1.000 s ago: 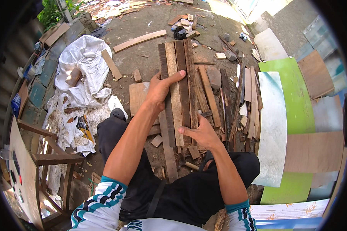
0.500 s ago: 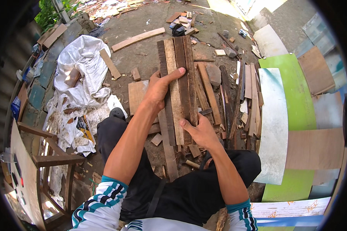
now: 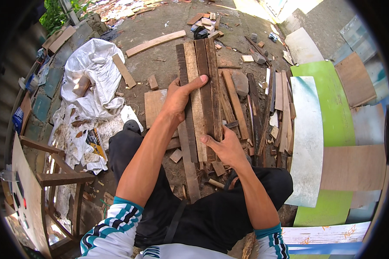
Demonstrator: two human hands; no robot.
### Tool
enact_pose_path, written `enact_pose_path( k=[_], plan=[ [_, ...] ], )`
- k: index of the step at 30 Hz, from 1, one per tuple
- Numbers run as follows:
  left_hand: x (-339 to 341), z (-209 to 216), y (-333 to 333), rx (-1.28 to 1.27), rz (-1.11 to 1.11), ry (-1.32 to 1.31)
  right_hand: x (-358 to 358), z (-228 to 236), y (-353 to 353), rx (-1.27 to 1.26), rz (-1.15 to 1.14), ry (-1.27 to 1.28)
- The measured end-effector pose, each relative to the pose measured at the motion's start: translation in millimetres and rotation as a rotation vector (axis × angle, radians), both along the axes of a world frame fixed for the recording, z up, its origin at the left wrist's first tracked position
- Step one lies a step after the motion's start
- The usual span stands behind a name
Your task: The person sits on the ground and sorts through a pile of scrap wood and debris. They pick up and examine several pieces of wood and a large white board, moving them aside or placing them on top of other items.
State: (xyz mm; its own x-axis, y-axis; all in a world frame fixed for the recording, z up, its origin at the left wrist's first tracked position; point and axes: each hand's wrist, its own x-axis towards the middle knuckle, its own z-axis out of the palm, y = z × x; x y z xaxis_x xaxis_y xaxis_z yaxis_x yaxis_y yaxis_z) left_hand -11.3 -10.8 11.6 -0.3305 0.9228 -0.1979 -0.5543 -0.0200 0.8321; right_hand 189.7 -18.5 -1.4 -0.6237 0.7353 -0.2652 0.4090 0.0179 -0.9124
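A bundle of wooden strips (image 3: 192, 64), several long pieces side by side in dark and pale brown, is held up in front of me with its length pointing away. My left hand (image 3: 180, 96) grips it from the left side, thumb laid across the top. Lower down on the right, my right hand (image 3: 224, 146) clasps the near part, its thumb on the upper face. The fingers of both hands are mostly hidden behind the wood. Under the bundle, a long dark board (image 3: 188, 172) runs down between my legs.
Scrap wood (image 3: 283, 112) lies piled to the right, beside white and green panels (image 3: 307, 142). On the left are a white sack (image 3: 88, 73) and a wooden frame (image 3: 65, 179). A pale plank (image 3: 155, 43) rests on the ground ahead, near a small heap of offcuts (image 3: 207, 22).
Almost nothing differs. Both hands keep their hold on the wooden strips, and the right thumb has shifted very slightly left.
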Motion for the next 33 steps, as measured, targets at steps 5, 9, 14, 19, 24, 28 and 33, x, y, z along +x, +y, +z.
enact_pose_path(
  k=[5,9,14,19,24,28,33],
  plan=[
    [2.9,5.2,-1.9,0.016,0.009,0.014,0.7,-0.1,-1.6,0.010,-0.009,0.006],
    [0.7,0.9,-1.2,0.010,-0.002,0.031,1.4,-2.5,0.0,0.023,0.012,-0.013],
    [2.9,-0.8,-1.0,0.001,0.016,0.036,4.8,-17.5,-3.4,-0.031,-0.046,0.164],
    [1.8,-3.3,-0.5,-0.022,0.005,-0.011,10.6,-18.9,6.0,-0.318,-0.028,0.335],
    [3.6,-1.7,-5.1,0.053,-0.054,-0.068,10.4,0.8,0.8,-0.562,-0.071,0.401],
    [8.2,-5.2,-5.3,0.090,-0.117,-0.092,12.4,-11.3,3.3,-0.676,0.044,0.597],
    [14.1,-7.0,-4.6,0.129,-0.137,-0.067,7.9,-10.4,-0.9,-0.672,0.108,0.742]
  ],
)
